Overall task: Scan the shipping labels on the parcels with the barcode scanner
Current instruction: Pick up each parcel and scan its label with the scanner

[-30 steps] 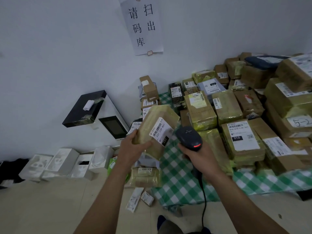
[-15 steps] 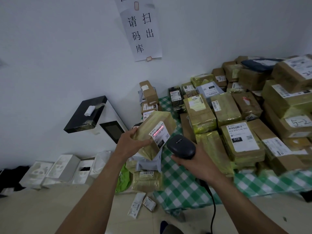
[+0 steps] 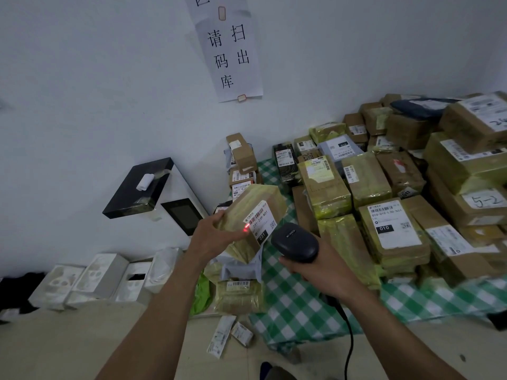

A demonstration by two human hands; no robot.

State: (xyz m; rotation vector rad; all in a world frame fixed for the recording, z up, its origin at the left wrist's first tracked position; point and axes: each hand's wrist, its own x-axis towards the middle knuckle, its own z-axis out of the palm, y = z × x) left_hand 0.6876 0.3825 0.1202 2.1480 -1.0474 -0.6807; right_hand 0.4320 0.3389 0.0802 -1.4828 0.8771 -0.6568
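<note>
Now, your left hand (image 3: 216,237) grips taped parcel (image 3: 247,202) by its 9 o'clock edge, above checked surface (image 3: 296,303), shipping label (image 3: 260,220) tilted so beam can reach barcode. Right hand (image 3: 321,272) wraps barcode scanner (image 3: 295,242) at parcel's 4 o'clock. Red spot (image 3: 246,229) sits at label's 8 o'clock corner.
</note>
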